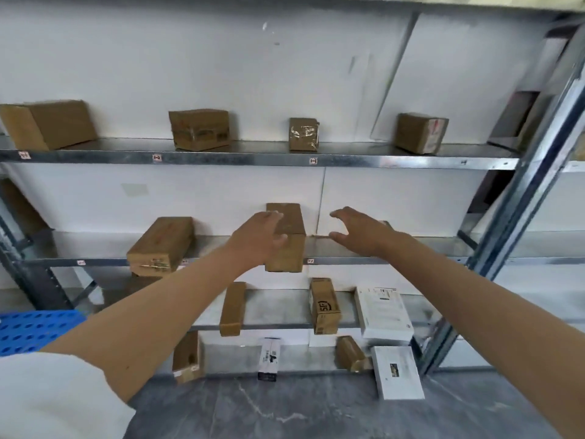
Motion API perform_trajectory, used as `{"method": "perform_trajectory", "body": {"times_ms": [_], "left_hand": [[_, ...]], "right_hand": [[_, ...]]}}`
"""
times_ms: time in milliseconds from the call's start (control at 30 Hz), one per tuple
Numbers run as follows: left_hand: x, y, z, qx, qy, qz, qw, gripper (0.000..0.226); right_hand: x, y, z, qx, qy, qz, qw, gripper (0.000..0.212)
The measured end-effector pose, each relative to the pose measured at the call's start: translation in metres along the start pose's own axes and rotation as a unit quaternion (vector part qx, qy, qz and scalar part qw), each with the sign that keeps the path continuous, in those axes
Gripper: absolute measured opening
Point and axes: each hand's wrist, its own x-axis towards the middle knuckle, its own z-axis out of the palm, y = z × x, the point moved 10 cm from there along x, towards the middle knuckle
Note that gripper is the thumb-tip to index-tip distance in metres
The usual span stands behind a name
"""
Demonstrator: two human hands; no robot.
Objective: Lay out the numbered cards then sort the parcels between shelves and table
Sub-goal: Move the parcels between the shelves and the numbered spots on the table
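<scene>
A long brown cardboard parcel lies on the second metal shelf, its end overhanging the front edge. My left hand rests against the parcel's left side, fingers over its top. My right hand hovers to the right of the parcel with fingers spread, not touching it. Small numbered tags are stuck along the shelf fronts. Another brown parcel lies further left on the same shelf.
The upper shelf carries several brown parcels. Lower shelves hold brown boxes and white flat parcels. A blue plastic crate sits at the left. A grey upright post rises at the right. The floor is grey.
</scene>
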Motion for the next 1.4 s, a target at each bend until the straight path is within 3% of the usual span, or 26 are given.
{"method": "perform_trajectory", "body": {"times_ms": [333,600,867,1200,1400], "left_hand": [[0.055,0.177,0.087,0.0,-0.042,0.047,0.998,0.055],[0.078,0.252,0.161,-0.029,-0.079,0.059,0.995,0.055],[0.111,0.254,0.24,-0.029,-0.134,0.043,0.99,0.055],[0.178,0.202,0.381,-0.071,-0.251,-0.029,0.965,0.057],[0.221,0.164,0.443,-0.082,-0.266,-0.048,0.959,0.057]], "right_hand": [[-0.059,0.193,-0.022,0.044,-0.013,0.07,0.997,0.05],[-0.092,0.287,-0.003,0.053,-0.031,0.089,0.994,0.058],[-0.079,0.351,0.054,0.071,-0.068,0.118,0.988,0.06],[-0.002,0.429,0.154,0.081,-0.168,0.18,0.966,0.06],[0.041,0.466,0.216,0.093,-0.199,0.216,0.951,0.058]]}}
